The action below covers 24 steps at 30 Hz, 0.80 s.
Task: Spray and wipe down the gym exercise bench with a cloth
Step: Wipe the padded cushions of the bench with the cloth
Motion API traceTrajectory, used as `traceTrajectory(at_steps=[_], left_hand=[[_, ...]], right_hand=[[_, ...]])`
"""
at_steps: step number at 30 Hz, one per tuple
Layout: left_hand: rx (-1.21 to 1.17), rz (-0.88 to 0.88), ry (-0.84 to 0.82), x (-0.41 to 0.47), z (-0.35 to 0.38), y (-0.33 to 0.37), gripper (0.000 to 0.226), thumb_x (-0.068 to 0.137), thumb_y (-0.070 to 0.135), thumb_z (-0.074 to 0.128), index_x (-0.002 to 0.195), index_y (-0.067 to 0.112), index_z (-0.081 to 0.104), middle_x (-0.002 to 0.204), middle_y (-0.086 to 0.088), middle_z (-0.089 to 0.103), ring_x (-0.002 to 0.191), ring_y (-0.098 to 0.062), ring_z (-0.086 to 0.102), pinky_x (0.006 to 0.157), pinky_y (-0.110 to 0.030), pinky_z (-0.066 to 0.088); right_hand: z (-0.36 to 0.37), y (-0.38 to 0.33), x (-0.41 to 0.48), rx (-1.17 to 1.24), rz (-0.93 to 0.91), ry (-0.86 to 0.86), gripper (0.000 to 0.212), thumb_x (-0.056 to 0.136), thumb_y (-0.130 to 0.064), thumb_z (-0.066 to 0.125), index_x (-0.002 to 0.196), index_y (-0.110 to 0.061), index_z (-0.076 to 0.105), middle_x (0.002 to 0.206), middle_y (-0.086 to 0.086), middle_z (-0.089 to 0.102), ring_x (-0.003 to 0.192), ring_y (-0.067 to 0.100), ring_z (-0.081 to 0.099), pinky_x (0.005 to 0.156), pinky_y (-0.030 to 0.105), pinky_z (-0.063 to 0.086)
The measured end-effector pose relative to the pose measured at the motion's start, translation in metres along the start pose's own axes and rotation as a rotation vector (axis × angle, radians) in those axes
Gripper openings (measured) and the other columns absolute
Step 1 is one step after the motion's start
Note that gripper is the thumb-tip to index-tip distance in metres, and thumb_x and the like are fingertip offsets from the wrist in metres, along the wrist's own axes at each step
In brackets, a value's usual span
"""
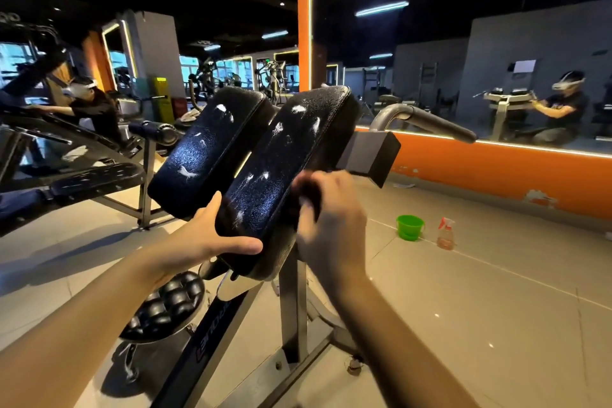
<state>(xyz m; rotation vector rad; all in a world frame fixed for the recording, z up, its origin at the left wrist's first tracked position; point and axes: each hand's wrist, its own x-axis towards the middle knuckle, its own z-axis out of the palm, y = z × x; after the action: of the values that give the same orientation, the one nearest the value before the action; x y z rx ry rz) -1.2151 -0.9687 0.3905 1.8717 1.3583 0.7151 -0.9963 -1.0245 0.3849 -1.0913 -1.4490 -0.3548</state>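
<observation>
The bench (291,308) has a grey steel frame carrying two tilted pads of black pebbled vinyl, wet and flecked with white foam. The left hand (212,238) clasps the right pad (281,162) at its lower corner. The blurred right hand (331,219) grips a dark cloth (309,190) against that pad's right edge. Lettering on the frame is unreadable.

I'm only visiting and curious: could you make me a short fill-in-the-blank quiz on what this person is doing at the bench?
1. The small bucket near the orange wall is ____ in colour.
2. The spray bottle stands on the ____, beside the bucket.
3. The left hand grips the lower end of a black pad speckled with ____ spots.
4. The blurred right hand holds a dark ____ against that pad's side.
Missing words: green; floor; white; cloth.
</observation>
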Motion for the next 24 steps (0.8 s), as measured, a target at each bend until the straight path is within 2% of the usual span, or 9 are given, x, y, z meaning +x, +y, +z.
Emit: traceTrajectory(at_steps=[2,5,7,9,11,14,18,21,24], left_hand=[[0.007,-0.003,0.008,0.002,-0.001,-0.003,0.176,0.022,0.085,0.086,0.163,0.034,-0.007,0.171,0.001,0.008,0.156,-0.02,0.015,0.126,-0.048,0.019],[0.026,-0.014,0.005,0.002,-0.002,-0.003,0.175,0.024,0.087,0.085,0.163,0.034,-0.007,0.172,0.001,0.005,0.157,-0.02,0.012,0.127,-0.049,0.017],[0.03,-0.027,-0.008,0.002,-0.002,-0.004,0.173,0.026,0.087,0.085,0.163,0.035,-0.007,0.172,0.002,0.001,0.157,-0.021,0.009,0.127,-0.051,0.016],[0.01,-0.031,-0.018,0.0,-0.002,-0.003,0.171,0.029,0.085,0.086,0.163,0.034,-0.007,0.172,0.003,0.001,0.157,-0.021,0.01,0.127,-0.052,0.016],[-0.003,-0.029,-0.021,-0.002,-0.001,-0.001,0.172,0.029,0.085,0.086,0.163,0.033,-0.007,0.172,0.002,0.002,0.157,-0.021,0.011,0.127,-0.052,0.015],[0.023,-0.028,-0.02,-0.007,0.0,0.002,0.176,0.024,0.089,0.081,0.163,0.031,-0.009,0.172,-0.001,-0.003,0.158,-0.021,0.003,0.127,-0.049,0.011],[0.012,-0.024,-0.016,-0.012,0.001,0.005,0.179,0.019,0.091,0.079,0.163,0.032,-0.009,0.172,-0.002,-0.005,0.158,-0.019,-0.002,0.125,-0.046,0.008],[0.027,-0.026,-0.013,-0.013,0.001,0.005,0.177,0.02,0.092,0.077,0.163,0.032,-0.008,0.172,-0.003,-0.003,0.157,-0.019,-0.001,0.124,-0.046,0.009],[0.043,-0.036,0.0,-0.012,0.002,0.0,0.171,0.026,0.091,0.078,0.163,0.034,-0.007,0.172,0.001,-0.002,0.157,-0.017,0.002,0.124,-0.044,0.012]], right_hand=[[-0.001,-0.01,-0.05,0.09,-0.044,-0.141,0.028,0.088,-0.004,0.069,0.114,-0.014,0.067,0.111,0.0,0.061,0.097,0.009,0.055,0.085,0.014,0.048],[-0.012,-0.01,-0.083,0.151,-0.114,-0.336,0.027,0.091,-0.009,0.07,0.116,-0.017,0.066,0.114,-0.003,0.061,0.099,0.007,0.055,0.082,0.024,0.054],[-0.018,0.003,-0.062,0.143,-0.098,-0.263,0.025,0.089,-0.008,0.067,0.112,-0.016,0.068,0.109,-0.001,0.062,0.097,0.01,0.055,0.083,0.023,0.051],[-0.022,0.012,-0.025,0.112,0.026,-0.066,0.026,0.087,-0.003,0.068,0.11,-0.014,0.068,0.108,-0.001,0.06,0.097,0.005,0.05,0.086,0.012,0.045],[-0.017,0.009,-0.005,0.102,0.128,0.006,0.027,0.088,-0.001,0.069,0.112,-0.012,0.068,0.11,0.0,0.06,0.099,0.001,0.048,0.087,0.007,0.042],[-0.007,-0.013,-0.049,0.161,0.072,-0.183,0.029,0.089,0.0,0.068,0.115,-0.012,0.067,0.11,-0.001,0.06,0.098,0.0,0.049,0.086,0.004,0.039],[-0.024,-0.014,-0.098,0.281,-0.041,-0.494,0.032,0.091,-0.017,0.069,0.121,-0.026,0.064,0.115,-0.011,0.06,0.105,0.001,0.054,0.086,0.019,0.053],[-0.029,-0.008,-0.083,0.401,0.204,-0.44,0.028,0.088,-0.013,0.071,0.111,-0.029,0.069,0.104,-0.015,0.063,0.1,0.01,0.06,0.081,0.031,0.056],[-0.032,-0.012,-0.068,0.617,0.433,-0.523,0.025,0.086,-0.013,0.076,0.109,-0.022,0.073,0.097,-0.006,0.071,0.094,0.014,0.068,0.078,0.032,0.058]])
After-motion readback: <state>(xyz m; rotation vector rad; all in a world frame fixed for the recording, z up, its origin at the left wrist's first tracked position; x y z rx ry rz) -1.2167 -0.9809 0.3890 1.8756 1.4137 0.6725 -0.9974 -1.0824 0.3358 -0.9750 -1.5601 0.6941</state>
